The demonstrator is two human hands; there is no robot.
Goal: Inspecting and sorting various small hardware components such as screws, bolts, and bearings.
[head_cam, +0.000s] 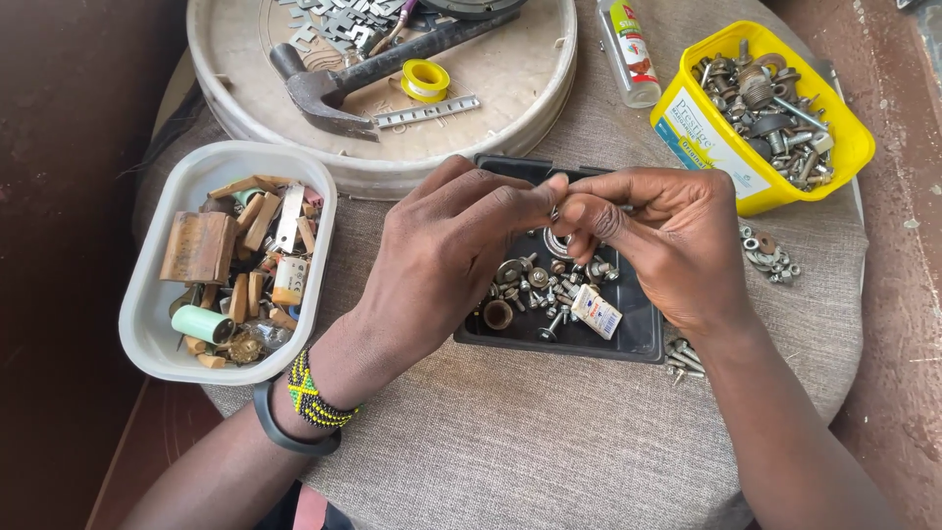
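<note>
Both hands met over the far edge of the black tray, which sat in the middle of the cloth-covered table. The left hand and the right hand had their fingertips pinched together on a small metal part, mostly hidden between them, so I cannot tell what exactly it was. Holding it above the tray probably let any dropped piece fall back among the bolts and washers. A white tub of wooden scraps stood at the left edge, a yellow tub of hardware at the far right corner, and a hammer lay in the round lid at the far edge.
</note>
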